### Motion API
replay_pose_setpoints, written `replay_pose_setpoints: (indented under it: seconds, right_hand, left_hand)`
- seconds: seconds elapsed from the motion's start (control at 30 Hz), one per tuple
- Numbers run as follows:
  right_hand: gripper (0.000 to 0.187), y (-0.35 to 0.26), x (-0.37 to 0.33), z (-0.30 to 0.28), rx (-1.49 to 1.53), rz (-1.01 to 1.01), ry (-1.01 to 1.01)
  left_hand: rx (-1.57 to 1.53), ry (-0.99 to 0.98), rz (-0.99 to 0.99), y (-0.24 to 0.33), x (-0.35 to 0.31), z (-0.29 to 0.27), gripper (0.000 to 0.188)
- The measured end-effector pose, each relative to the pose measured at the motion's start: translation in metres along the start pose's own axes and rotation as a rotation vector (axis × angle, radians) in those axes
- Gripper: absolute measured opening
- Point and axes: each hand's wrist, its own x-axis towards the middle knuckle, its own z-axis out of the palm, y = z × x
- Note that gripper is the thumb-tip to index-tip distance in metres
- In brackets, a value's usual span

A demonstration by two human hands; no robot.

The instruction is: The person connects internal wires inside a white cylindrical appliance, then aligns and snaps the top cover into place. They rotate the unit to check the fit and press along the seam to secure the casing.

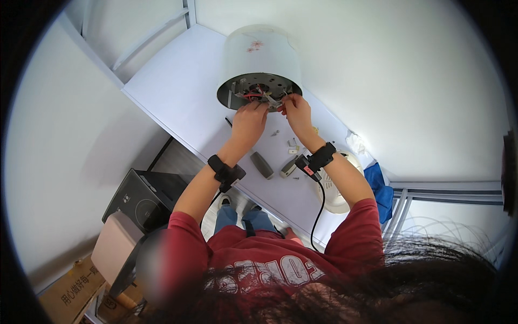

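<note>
A white cylindrical appliance housing (263, 54) with a red flower print lies on its side, its open end facing me. Inside the opening are a perforated metal plate and red and pale wires (252, 97). My left hand (250, 123) is at the lower rim, fingers closed and bent inward; whatever they grip is hidden. To its right, my right hand (297, 114) pinches a thin wire at the opening, thumb and forefinger together. Below the hands, two grey tool handles (262, 165) lie on the white table (189, 89), with small white parts (293, 148) and loose screws (275, 133).
A cream slotted cover (335, 189) lies under my right forearm, next to a blue cloth or bag (380, 191) and crumpled white tissue (356, 143). Walls stand behind the table. A black cooktop-like box (143, 200), pink seat (116, 243) and cardboard box (73, 289) are at lower left.
</note>
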Motion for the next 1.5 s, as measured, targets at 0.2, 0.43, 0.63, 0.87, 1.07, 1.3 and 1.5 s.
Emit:
replay_pose_setpoints:
  seconds: [0.2,0.43,0.63,0.87,1.07,1.3,1.5]
  right_hand:
    - [0.019,-0.002,0.0,0.0,-0.015,0.001,-0.002]
    - [0.018,0.012,0.005,0.002,0.009,-0.009,0.011]
    - [0.017,-0.005,0.0,0.002,0.042,-0.04,-0.002]
    - [0.017,0.007,-0.001,-0.001,0.016,-0.066,-0.059]
    - [0.016,0.009,-0.008,0.004,0.092,0.004,-0.168]
    - [0.016,-0.006,-0.015,0.012,0.151,0.064,-0.29]
    - [0.017,-0.005,-0.011,0.021,0.013,-0.035,-0.222]
  left_hand:
    - [0.001,-0.003,-0.005,0.001,-0.002,0.0,0.016]
    - [0.01,-0.084,0.02,0.0,-0.003,0.001,0.016]
    - [-0.001,-0.175,0.049,-0.003,-0.007,0.009,0.018]
    - [-0.047,0.015,-0.081,0.005,-0.005,-0.001,0.019]
    - [0.004,-0.168,-0.085,0.002,-0.011,-0.011,0.014]
    - [-0.142,-0.158,-0.035,-0.013,-0.032,-0.008,0.009]
    - [-0.032,-0.183,-0.159,-0.014,-0.031,-0.01,0.009]
